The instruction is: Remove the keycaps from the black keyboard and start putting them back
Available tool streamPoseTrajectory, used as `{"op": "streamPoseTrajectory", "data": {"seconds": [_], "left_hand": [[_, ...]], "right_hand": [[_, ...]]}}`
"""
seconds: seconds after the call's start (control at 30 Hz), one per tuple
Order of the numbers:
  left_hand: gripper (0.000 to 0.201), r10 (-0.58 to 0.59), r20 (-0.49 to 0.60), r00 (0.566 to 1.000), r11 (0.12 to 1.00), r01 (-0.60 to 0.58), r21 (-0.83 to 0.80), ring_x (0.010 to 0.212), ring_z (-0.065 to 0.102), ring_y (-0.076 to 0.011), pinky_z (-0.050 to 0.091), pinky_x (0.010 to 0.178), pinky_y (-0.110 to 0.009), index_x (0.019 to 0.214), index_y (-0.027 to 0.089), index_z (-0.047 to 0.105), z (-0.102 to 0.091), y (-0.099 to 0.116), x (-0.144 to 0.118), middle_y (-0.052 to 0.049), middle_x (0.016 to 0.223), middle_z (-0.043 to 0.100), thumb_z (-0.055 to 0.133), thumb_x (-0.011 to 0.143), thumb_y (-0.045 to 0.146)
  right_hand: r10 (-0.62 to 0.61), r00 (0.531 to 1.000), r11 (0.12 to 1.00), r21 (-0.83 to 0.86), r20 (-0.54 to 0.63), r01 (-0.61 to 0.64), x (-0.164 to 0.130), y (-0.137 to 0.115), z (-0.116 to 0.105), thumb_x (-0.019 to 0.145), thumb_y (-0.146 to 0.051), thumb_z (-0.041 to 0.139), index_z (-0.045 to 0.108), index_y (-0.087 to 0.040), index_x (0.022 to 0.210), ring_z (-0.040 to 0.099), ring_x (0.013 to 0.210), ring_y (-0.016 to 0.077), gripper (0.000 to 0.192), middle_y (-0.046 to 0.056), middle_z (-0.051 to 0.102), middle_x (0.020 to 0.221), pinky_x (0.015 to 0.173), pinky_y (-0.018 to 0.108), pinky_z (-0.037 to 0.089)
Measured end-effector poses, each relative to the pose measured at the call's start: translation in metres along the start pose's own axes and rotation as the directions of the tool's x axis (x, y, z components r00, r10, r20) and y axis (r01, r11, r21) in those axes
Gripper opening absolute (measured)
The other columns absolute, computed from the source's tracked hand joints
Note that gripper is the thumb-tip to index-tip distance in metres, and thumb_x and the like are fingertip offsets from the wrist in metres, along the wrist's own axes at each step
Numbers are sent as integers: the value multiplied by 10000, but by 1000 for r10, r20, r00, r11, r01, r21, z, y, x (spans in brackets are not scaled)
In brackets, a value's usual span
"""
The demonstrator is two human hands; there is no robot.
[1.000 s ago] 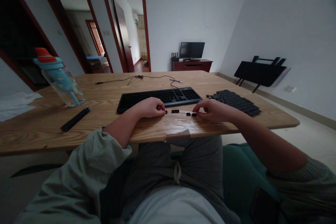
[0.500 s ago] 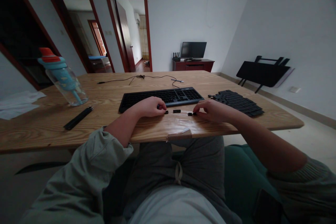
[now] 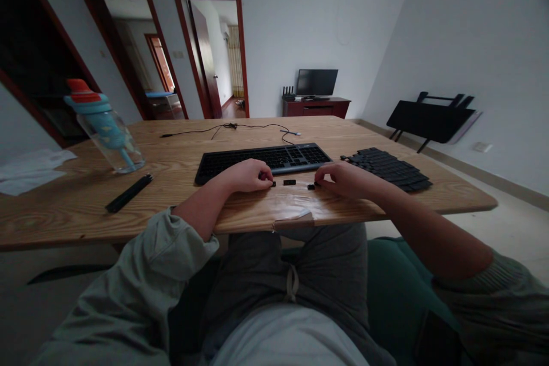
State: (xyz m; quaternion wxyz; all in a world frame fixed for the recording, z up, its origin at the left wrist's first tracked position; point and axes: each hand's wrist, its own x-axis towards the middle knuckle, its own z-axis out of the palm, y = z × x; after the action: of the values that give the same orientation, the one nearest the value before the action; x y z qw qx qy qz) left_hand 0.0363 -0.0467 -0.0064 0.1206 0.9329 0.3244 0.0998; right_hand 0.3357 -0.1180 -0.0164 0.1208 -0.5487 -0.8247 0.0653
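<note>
My left hand [image 3: 251,175] rests on the table just in front of a black keyboard [image 3: 281,169], its thumb and fingertips pinched together. A small black keycap [image 3: 273,184] shows at those fingertips. Closed too, my right hand [image 3: 345,179] pinches a tiny dark piece that looks like a keycap [image 3: 316,184], mostly covered by the fingers. Right beside it lies another black keycap [image 3: 311,187]. Between the hands sits a longer black keycap [image 3: 289,182] on the wood. Many loose black keycaps [image 3: 386,168] lie in rows beyond my right hand.
The wooden table [image 3: 171,154] has packing tape [image 3: 295,218] along its near edge. A clear bottle with a red top [image 3: 111,131], white tissues [image 3: 32,171] and a long black bar [image 3: 129,193] are at left. The keyboard cable [image 3: 253,124] runs across the back.
My right hand has shifted slightly left, bringing its fingertips nearer the small keycap beside them. My left hand stays almost still.
</note>
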Motion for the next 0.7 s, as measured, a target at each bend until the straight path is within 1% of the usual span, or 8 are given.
{"op": "streamPoseTrajectory", "data": {"seconds": [0.17, 0.33, 0.4, 0.5, 0.6, 0.7], "left_hand": [[259, -7, 7, 1000, 1000, 7, 7, 745, 614, -163, 424, 665, -263, 943, 170, 789, 0, 0, 0, -48, 855, 723, 622, 817, 323], [261, 1, 4, 1000, 1000, -1, 1, 731, 611, -164, 423, 660, -267, 946, 175, 794, 1, -2, 1, -46, 841, 723, 629, 811, 325], [263, -3, 5, 1000, 1000, 3, -3, 731, 614, -163, 422, 655, -266, 946, 172, 793, 1, -2, 1, -47, 842, 725, 627, 811, 324], [262, 3, 3, 1000, 1000, -3, 1, 731, 616, -162, 422, 654, -265, 939, 171, 793, 1, -2, 1, -48, 845, 729, 623, 811, 324], [255, -3, 2, 1000, 1000, 3, 8, 737, 617, -162, 425, 663, -261, 935, 181, 794, 2, -2, 1, -47, 859, 736, 625, 807, 323], [254, -20, -2, 1000, 1000, 20, 13, 743, 620, -164, 428, 667, -260, 940, 186, 795, 1, -2, 1, -45, 864, 740, 630, 801, 320]], "right_hand": [[29, 1000, 999, -27, 7, -29, 3, 1, -1, 875, -332, 558, 774, -254, 962, 672, 783, 190, 246, 51, 766, 957, 762, 309, 493], [64, 998, 997, -41, -21, -65, 4, 3, 0, 852, -402, 618, 786, -257, 987, 680, 820, 211, 259, 65, 770, 988, 796, 322, 507], [82, 996, 995, -60, -26, -83, 4, 5, 0, 850, -403, 625, 790, -257, 985, 681, 839, 222, 259, 72, 771, 992, 806, 328, 506], [75, 997, 994, -73, -14, -76, 7, 5, -1, 859, -381, 613, 797, -251, 957, 680, 840, 226, 245, 77, 773, 991, 803, 330, 499], [56, 998, 998, -36, -13, -57, 13, -6, -5, 863, -355, 603, 795, -244, 943, 672, 810, 207, 236, 64, 773, 976, 761, 308, 484], [12, 998, 1000, 19, -59, -11, 26, -30, -7, 859, -340, 598, 791, -233, 964, 653, 777, 179, 244, 49, 767, 935, 701, 276, 461]]}}
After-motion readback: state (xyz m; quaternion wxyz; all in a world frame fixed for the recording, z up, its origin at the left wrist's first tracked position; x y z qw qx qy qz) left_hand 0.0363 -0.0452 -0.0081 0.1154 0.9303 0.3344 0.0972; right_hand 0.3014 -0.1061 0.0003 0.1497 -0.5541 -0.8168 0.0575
